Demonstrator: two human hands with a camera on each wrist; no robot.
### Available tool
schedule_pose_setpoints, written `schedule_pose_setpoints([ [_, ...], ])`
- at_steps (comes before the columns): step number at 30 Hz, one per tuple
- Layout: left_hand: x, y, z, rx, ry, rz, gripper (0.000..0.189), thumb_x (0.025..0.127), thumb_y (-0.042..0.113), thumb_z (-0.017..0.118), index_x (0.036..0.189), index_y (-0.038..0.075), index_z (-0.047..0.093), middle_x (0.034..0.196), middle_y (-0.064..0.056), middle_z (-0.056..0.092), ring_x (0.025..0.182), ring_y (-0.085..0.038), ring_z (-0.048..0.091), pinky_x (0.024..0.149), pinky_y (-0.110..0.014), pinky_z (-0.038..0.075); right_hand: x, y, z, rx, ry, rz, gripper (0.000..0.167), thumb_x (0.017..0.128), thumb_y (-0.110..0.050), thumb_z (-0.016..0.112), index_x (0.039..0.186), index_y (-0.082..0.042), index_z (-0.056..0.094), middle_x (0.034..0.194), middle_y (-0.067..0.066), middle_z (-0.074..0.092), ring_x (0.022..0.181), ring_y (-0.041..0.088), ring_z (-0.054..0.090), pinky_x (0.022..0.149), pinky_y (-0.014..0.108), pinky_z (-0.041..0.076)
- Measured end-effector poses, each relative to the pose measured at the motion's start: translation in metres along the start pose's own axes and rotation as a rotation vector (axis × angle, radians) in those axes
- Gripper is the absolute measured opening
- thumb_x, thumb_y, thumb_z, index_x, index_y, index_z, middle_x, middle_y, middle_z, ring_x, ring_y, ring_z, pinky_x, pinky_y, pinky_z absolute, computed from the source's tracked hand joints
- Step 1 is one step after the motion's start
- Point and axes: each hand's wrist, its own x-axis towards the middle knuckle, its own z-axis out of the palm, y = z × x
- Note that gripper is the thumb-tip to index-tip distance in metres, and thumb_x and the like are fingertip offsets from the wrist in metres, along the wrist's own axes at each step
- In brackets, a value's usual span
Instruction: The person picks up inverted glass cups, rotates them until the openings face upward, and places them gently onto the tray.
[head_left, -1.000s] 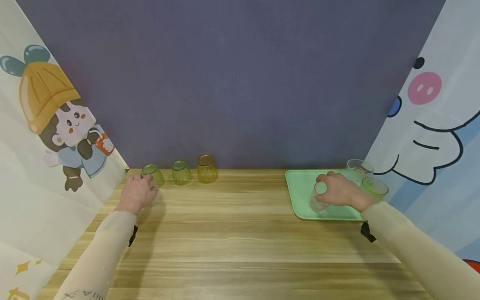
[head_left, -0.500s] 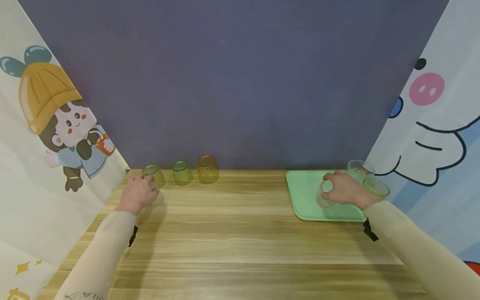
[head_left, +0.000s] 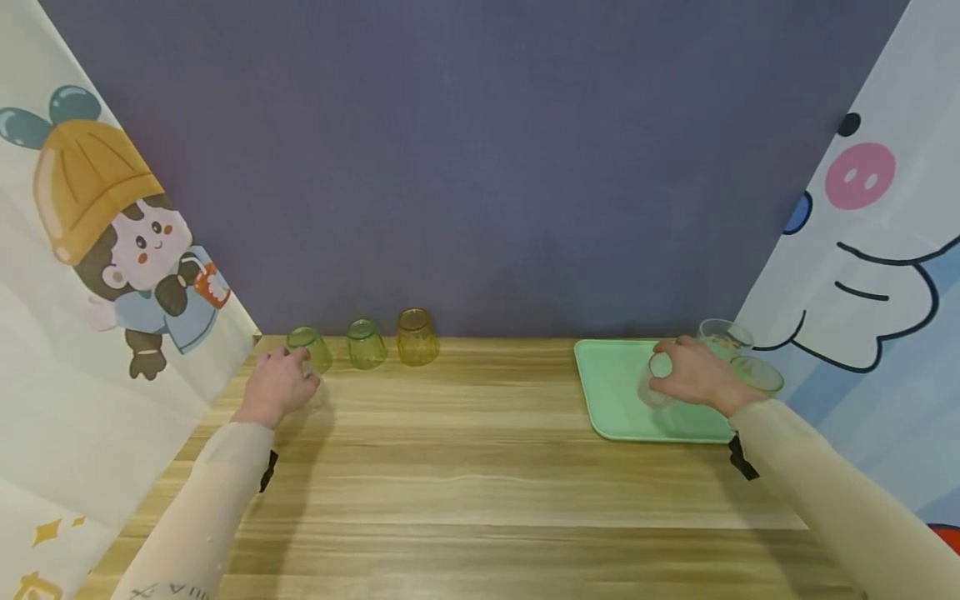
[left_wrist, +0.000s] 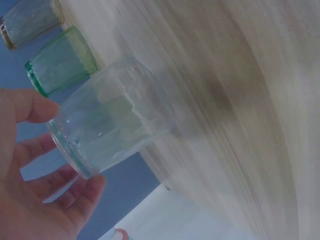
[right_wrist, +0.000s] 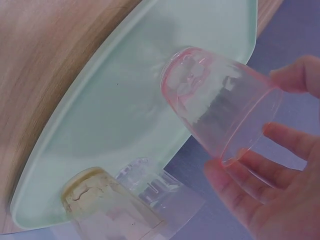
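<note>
At the table's left end my left hand (head_left: 279,383) grips a clear glass (left_wrist: 110,115) by its upper end, thumb on one side and fingers on the other. Just behind that hand a green glass (head_left: 318,357) stands upside down. Over the pale green tray (head_left: 611,383) my right hand (head_left: 697,375) pinches a pink-tinted glass (right_wrist: 210,105) round its rim, mouth up, its base close over the tray. Beyond, on the tray's right side, stand a yellowish glass (right_wrist: 107,205) and a clear faceted glass (right_wrist: 155,187).
Another green glass (head_left: 367,346) and an amber glass (head_left: 417,340) stand upside down in a row along the dark back wall (head_left: 480,167). Printed fabric (head_left: 885,283) bounds the wooden table (head_left: 465,467) at the right, and a similar sheet at the left.
My right hand has carried the pink-tinted glass slightly to the right over the tray. My left hand stays in place on the clear glass.
</note>
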Motion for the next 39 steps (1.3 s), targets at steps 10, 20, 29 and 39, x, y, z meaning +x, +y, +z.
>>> schedule_pose_setpoints([
  [10,0.0,0.001,-0.003,0.007,-0.015,-0.012,0.05,0.095,0.022,0.052,0.135,-0.008,0.055,0.129,-0.042,0.049,0.119,-0.061,0.042,0.101,-0.067,0.037,0.005,0.006,-0.002,-0.01,0.025,0.013,0.062,0.089,-0.033,0.069,0.133,0.008,0.056,0.127,0.035,0.05,0.109,0.051,0.054,0.078,0.063,0.05],
  [20,0.0,0.003,-0.002,0.021,-0.002,-0.003,0.05,0.094,0.022,0.052,0.134,-0.008,0.055,0.13,-0.04,0.051,0.119,-0.059,0.043,0.102,-0.065,0.036,0.013,0.02,-0.007,-0.035,0.039,0.039,0.06,0.091,-0.038,0.066,0.134,0.003,0.057,0.13,0.036,0.049,0.115,0.058,0.049,0.085,0.07,0.045],
  [29,0.001,0.003,0.0,0.02,-0.026,-0.03,0.051,0.096,0.023,0.053,0.137,-0.009,0.053,0.133,-0.04,0.048,0.121,-0.06,0.04,0.101,-0.066,0.037,0.017,0.025,-0.01,-0.032,0.043,0.062,0.051,0.092,-0.039,0.063,0.126,-0.001,0.062,0.128,0.034,0.048,0.117,0.059,0.045,0.076,0.068,0.048],
  [39,0.002,0.003,0.001,0.002,-0.019,-0.041,0.051,0.096,0.022,0.052,0.137,-0.007,0.053,0.134,-0.04,0.047,0.12,-0.061,0.04,0.1,-0.068,0.038,0.024,0.029,-0.012,-0.027,0.039,0.064,0.046,0.094,-0.037,0.063,0.125,-0.002,0.063,0.128,0.035,0.046,0.116,0.057,0.044,0.075,0.07,0.046],
])
